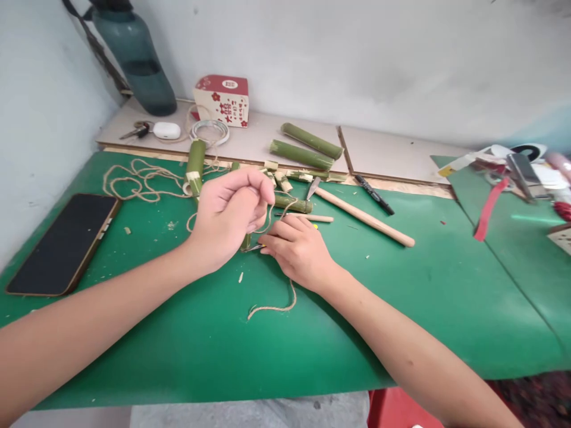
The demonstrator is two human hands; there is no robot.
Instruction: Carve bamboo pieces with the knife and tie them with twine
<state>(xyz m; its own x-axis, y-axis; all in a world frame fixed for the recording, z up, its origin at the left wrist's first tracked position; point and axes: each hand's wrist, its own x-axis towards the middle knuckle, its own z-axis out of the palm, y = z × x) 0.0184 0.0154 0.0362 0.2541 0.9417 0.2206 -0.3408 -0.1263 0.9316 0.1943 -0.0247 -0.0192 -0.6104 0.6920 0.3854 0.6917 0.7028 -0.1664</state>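
Note:
My left hand (232,211) is raised a little above the green mat (401,285), fingers pinched on a length of jute twine (273,306) that loops down past my right hand. My right hand (298,248) rests on the mat with fingers curled over a small metal tool, probably scissors (252,247), whose tip pokes out to the left. Short green bamboo pieces (294,204) lie just behind both hands. A loose tail of the twine curls on the mat in front of my right wrist.
A phone (66,241) lies at the left. Tangled twine (134,181), a bamboo tube (195,164), two longer bamboo sticks (307,148), a wooden-handled knife (361,216) and a black pen (375,195) lie behind. A red-white box (223,99), water jug (136,56), keys and earbud case stand at the back.

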